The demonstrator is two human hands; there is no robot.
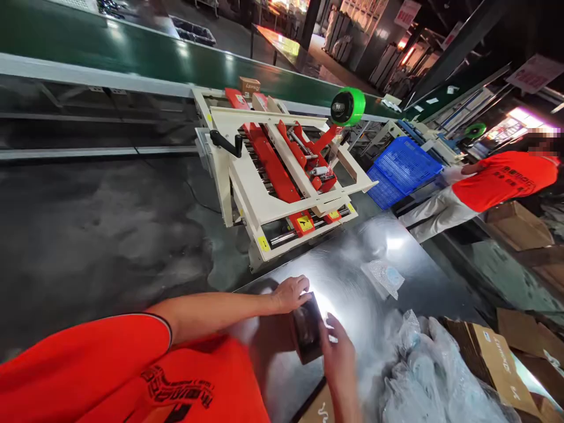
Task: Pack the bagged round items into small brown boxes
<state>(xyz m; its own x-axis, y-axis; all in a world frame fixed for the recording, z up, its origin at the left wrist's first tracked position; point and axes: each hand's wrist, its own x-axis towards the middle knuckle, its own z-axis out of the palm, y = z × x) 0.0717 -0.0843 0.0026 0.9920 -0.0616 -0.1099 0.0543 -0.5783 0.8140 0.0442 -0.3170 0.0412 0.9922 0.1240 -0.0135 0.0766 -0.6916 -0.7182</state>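
I see my left hand (291, 292) resting on the top left corner of a small dark box (307, 330), fingers curled over its edge, so that grip is closed on the box. My right hand (338, 352) presses against the box's right side, fingers flat along it and the thumb near the top; it holds the box from that side too. The box lies on the shiny metal table (352, 282), close to my chest, under a bright glare that washes out part of its upper edge.

Just beyond the box, to the right, a small clear packet (384, 277) lies flat on the table. A heap of crumpled plastic bags (423, 370) sits at the right, touching an open cardboard carton (489, 352).

Past the table's far edge stands a white and red tape-sealing machine (282, 170) with a green tape roll (349, 106) on top. Behind it runs a green conveyor belt (132, 50) carrying a small brown box (249, 86). At the right, another person in an orange shirt (502, 179) leans near a blue plastic crate (403, 170).
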